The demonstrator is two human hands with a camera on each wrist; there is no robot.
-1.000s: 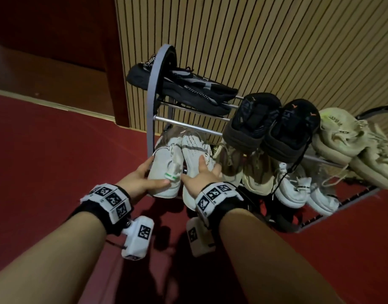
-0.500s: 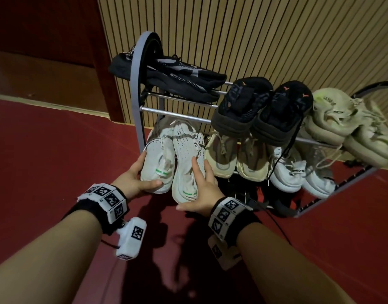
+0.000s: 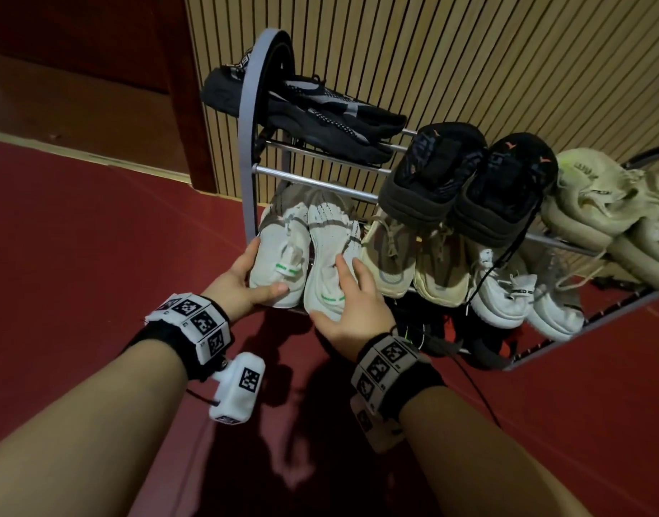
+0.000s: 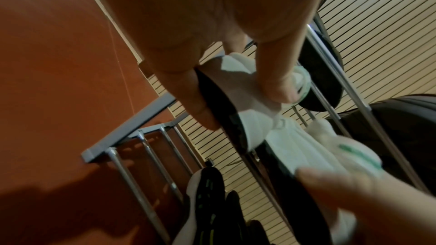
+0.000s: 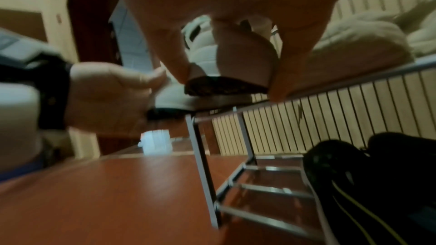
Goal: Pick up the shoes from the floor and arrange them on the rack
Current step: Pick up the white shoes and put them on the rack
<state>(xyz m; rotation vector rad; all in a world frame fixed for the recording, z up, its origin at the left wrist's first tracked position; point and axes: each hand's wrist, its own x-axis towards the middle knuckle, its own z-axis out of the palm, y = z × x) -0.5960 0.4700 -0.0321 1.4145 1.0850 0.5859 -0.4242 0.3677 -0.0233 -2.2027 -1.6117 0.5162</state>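
Note:
Two white knit shoes with green heel marks lie side by side, toes inward, at the left end of the grey metal rack's (image 3: 249, 143) middle tier. My left hand (image 3: 262, 274) grips the heel of the left white shoe (image 3: 283, 248), thumb on top and fingers along its outer side. My right hand (image 3: 331, 292) holds the heel of the right white shoe (image 3: 328, 236), fingers over the top and thumb below. The left wrist view shows my left hand (image 4: 243, 105) pinching the left white shoe (image 4: 238, 88). In the right wrist view, fingers flank the heel of the right white shoe (image 5: 240, 62).
Black sneakers (image 3: 320, 106), a black pair (image 3: 469, 177) and a pale green pair (image 3: 600, 203) fill the top tier. A beige pair (image 3: 413, 255) and a white pair (image 3: 514, 292) sit right of my hands. Dark shoes (image 3: 451, 337) lie on the bottom tier. A slatted wall (image 3: 469, 50) backs the rack on red floor (image 3: 96, 236).
My right hand has slid back from the top of the right white shoe to its heel. The left hand keeps its hold on the left shoe. The view has shifted slightly.

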